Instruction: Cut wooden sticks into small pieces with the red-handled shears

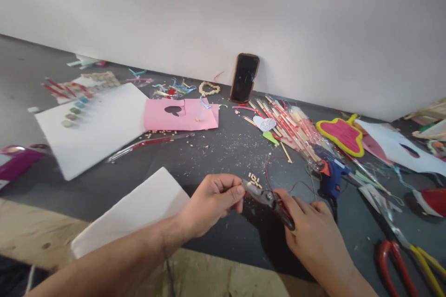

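My right hand [310,227] grips the dark handles of a pair of pruning shears [266,197], whose metal blades point left. My left hand [218,199] is closed in a pinch right at the blade tips. Whatever sits between its thumb and fingers is too small or too hidden to make out. Just beyond the blades lie several short pale cut stick pieces [255,180] on the dark tabletop. A thin red cord [267,167] curves behind the shears.
A bundle of wrapped sticks [289,123] lies at centre right, near a blue glue gun [331,178]. Red-handled scissors [392,264] are at lower right. White boards [132,209], pink paper [198,116] and crumbs cover the left and middle. A phone [245,77] leans against the wall.
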`<action>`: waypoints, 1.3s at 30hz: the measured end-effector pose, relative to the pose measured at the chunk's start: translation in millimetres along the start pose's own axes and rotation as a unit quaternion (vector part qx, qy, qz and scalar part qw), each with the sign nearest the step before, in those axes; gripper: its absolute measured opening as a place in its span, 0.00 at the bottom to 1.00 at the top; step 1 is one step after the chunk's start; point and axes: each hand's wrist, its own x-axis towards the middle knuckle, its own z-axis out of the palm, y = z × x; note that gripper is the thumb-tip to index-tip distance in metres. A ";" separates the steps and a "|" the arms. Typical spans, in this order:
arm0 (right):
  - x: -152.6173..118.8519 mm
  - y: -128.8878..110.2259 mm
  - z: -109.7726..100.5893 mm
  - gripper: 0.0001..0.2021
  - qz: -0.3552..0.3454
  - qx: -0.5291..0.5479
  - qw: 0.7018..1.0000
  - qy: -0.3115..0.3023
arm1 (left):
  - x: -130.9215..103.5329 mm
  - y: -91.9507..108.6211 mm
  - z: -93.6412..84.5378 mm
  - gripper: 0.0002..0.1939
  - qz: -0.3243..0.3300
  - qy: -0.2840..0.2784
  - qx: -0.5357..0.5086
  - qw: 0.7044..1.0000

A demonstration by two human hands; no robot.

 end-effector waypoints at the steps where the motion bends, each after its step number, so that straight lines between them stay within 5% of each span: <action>1: 0.0 0.4 -0.3 0.27 0.002 -0.003 1.000 -0.004 | 0.6 -0.5 0.5 0.16 -0.002 0.007 0.001 1.000; 13: 0.9 6.6 5.1 0.34 0.013 -0.013 1.000 0.023 | 0.9 1.3 -1.8 0.13 0.085 0.033 0.140 0.986; 21: 2.4 6.1 4.9 0.31 0.012 -0.002 0.999 0.031 | 1.6 -1.9 -2.2 0.16 0.071 -0.005 0.122 0.990; 39: -1.9 1.0 1.4 0.29 0.020 -0.020 0.999 -0.026 | 1.7 -3.5 2.3 0.14 0.016 0.016 0.070 0.997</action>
